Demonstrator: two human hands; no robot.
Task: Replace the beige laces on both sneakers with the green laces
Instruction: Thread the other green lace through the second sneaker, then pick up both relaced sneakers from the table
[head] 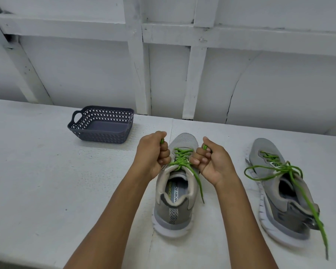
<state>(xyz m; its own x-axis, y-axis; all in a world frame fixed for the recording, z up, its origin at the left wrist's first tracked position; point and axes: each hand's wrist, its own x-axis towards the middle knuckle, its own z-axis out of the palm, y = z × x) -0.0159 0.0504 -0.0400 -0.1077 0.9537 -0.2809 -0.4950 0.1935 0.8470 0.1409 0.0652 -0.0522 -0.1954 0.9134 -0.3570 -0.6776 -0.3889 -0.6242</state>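
Observation:
A grey sneaker (174, 202) stands upright on the white table with its heel toward me, laced with a green lace (180, 159). My left hand (150, 155) grips one part of that lace at the shoe's left side. My right hand (211, 162) grips another part at its right side. The lace is pulled tight between both fists over the tongue, and a loose end hangs down the shoe's right side. A second grey sneaker (283, 193) leans on its side to the right, with a green lace (291, 171) tied in a loose bow and a long end trailing toward me.
A dark grey perforated plastic basket (101, 124) with handles sits at the back left of the table (47, 181), and nothing shows inside it. A white panelled wall runs behind the table. No beige laces are in view.

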